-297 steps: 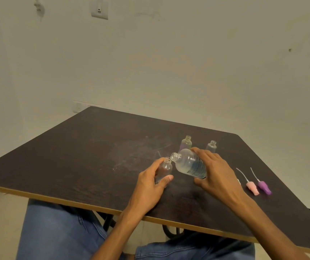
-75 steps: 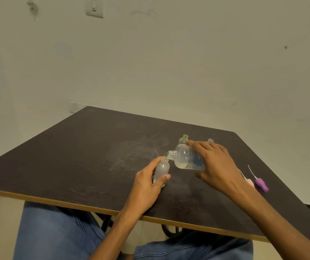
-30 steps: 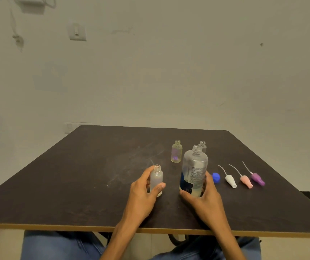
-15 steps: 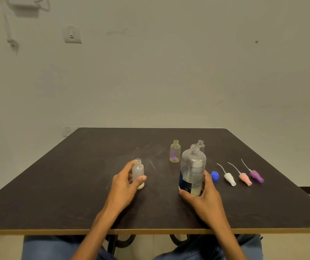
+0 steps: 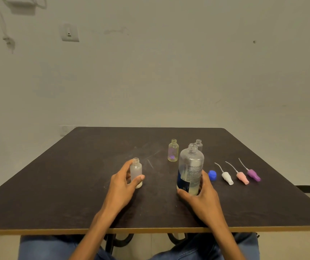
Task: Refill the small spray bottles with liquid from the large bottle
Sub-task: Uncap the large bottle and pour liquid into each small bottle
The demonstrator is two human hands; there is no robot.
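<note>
On the dark tabletop (image 5: 56,184), the right hand (image 5: 203,200) wraps the upright large bottle (image 5: 190,169) while the left hand (image 5: 121,186) grips the frosted spray bottle (image 5: 136,172); best to release it upright, then bring the yellowish bottle (image 5: 173,151) close for pouring.

Even, dim indoor light; soft shadows; slightly soft focus; wide-angle bending at edges

The small clear bottle (image 5: 199,144) toward the far edge of the surface (image 5: 56,184) shows only its neck and shoulder; the large bottle (image 5: 190,169) covers the rest. The right hand (image 5: 201,197) hides that bottle's base, and its label print is too small to read. The left hand's fingers (image 5: 127,167) pass behind the frosted bottle (image 5: 136,172). Both forearms are cut off by the bottom edge.
</note>
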